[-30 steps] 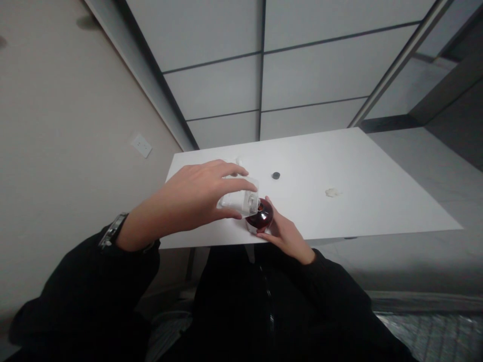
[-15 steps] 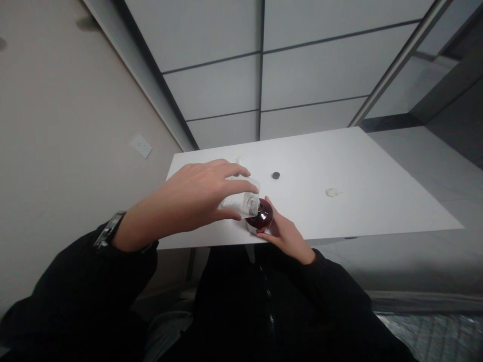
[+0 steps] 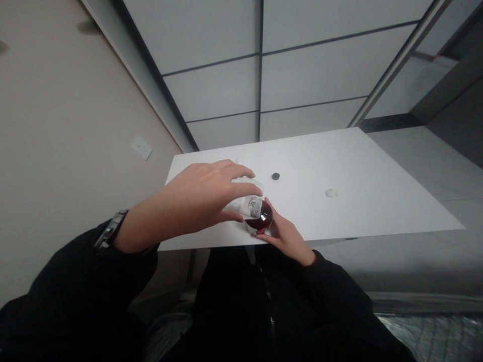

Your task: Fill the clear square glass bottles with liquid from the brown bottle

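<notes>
- Left hand (image 3: 206, 193): grip closed around a clear bottle (image 3: 252, 205), fingers over the top, thumb beneath; bottle tipped on its side, end pointing right.
- Right hand (image 3: 289, 237): grip cupped round the side of a dark red bottle (image 3: 265, 217), near the front edge of the white bench (image 3: 385, 186).
- Change over the last half second: left hand and clear bottle a little further right. Red bottle's opening, visible then, now hidden behind the clear bottle's end. Right hand about the same.
- Meaning, my judgement: the two bottles sit closer in line; cannot tell if they touch or if anything flows.
- Beyond them on the bench: small dark disc (image 3: 275, 176); pale patch (image 3: 333, 193) well off right, nature unclear.
</notes>
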